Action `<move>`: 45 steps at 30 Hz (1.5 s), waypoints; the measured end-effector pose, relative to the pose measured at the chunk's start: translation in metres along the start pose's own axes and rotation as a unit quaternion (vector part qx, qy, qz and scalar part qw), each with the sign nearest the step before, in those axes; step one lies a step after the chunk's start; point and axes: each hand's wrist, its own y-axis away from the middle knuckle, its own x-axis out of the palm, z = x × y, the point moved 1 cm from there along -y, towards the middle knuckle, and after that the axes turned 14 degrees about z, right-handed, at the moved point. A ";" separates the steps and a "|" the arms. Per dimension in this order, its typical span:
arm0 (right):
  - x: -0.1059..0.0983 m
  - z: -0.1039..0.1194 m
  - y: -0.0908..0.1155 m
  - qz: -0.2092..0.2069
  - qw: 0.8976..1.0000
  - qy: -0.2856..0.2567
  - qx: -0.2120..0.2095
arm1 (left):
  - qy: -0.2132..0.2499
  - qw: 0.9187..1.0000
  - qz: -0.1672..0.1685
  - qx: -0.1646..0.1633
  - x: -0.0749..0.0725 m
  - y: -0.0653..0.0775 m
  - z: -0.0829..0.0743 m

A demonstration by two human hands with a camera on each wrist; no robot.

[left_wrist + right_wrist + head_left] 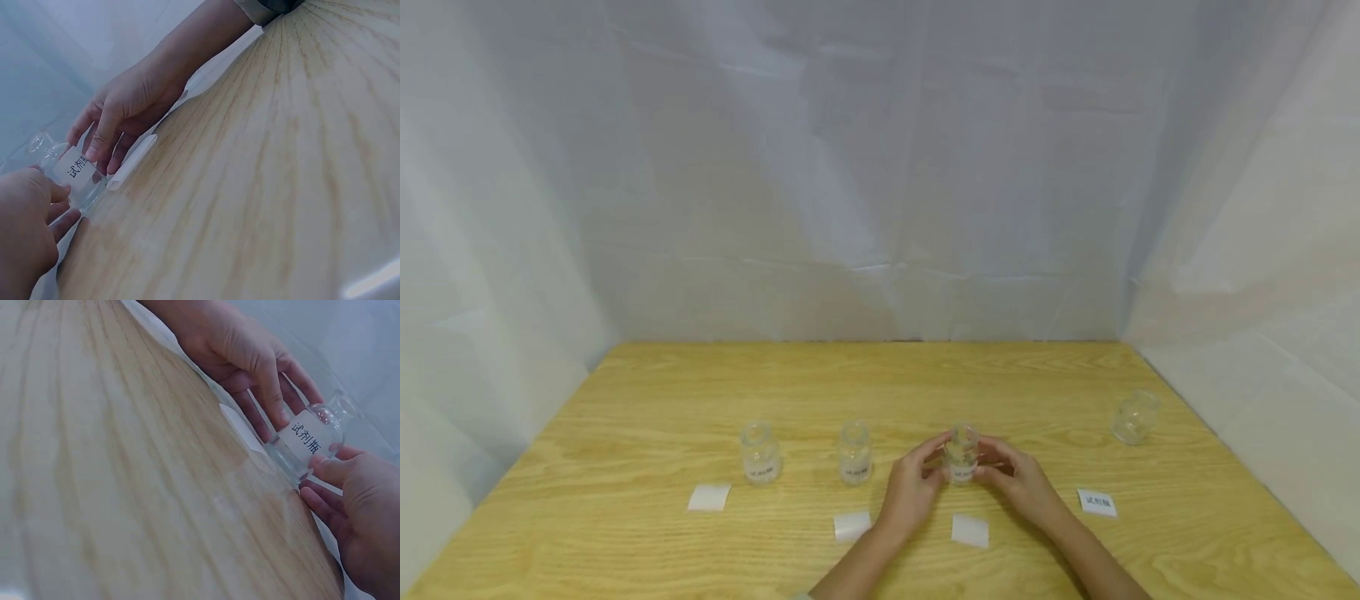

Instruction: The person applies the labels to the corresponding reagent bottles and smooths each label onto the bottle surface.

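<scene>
Our left hand (912,492) and right hand (1024,485) grip the jar (962,451) from both sides, thumbs (280,414) at its label (304,435), probably keeping it flat.

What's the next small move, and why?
Probably press both thumbs firmly over the edges of the label. The left hand and right hand hold the jar from either side, with their thumbs already at those edges. The loose printed label and bare jar at right can likely wait.
</scene>
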 end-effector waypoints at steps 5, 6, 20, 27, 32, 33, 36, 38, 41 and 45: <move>0.000 0.001 0.001 0.010 1.000 -0.013 0.021 | 0.002 1.000 0.005 0.002 -0.001 0.001 0.000; 0.000 0.001 0.001 0.010 1.000 -0.015 0.022 | 0.004 1.000 0.006 0.002 -0.001 0.001 0.000; 0.001 -0.001 0.000 0.011 1.000 -0.017 -0.003 | 0.015 1.000 0.001 0.018 0.004 -0.001 0.002; 0.002 -0.001 -0.001 0.000 1.000 0.000 -0.028 | -0.012 0.999 -0.004 0.033 0.006 0.000 0.004; 0.004 -0.002 -0.001 -0.002 1.000 -0.009 -0.030 | -0.009 1.000 0.005 0.024 0.004 0.001 0.004; 0.004 -0.003 -0.001 -0.001 1.000 -0.012 -0.029 | -0.008 1.000 0.007 0.021 0.004 0.001 0.004; 0.004 -0.004 -0.002 0.004 0.999 -0.022 -0.023 | -0.010 1.000 0.011 0.008 0.004 0.001 0.003; 0.004 -0.004 -0.002 0.007 0.999 -0.025 -0.023 | -0.018 1.000 0.010 -0.001 0.004 0.001 0.003; 0.003 -0.004 -0.001 0.008 0.999 -0.022 -0.024 | -0.027 1.000 0.010 -0.012 0.004 0.000 0.002; 0.003 -0.002 -0.002 -0.022 1.000 0.000 -0.010 | -0.024 0.999 0.002 -0.028 0.003 0.001 0.001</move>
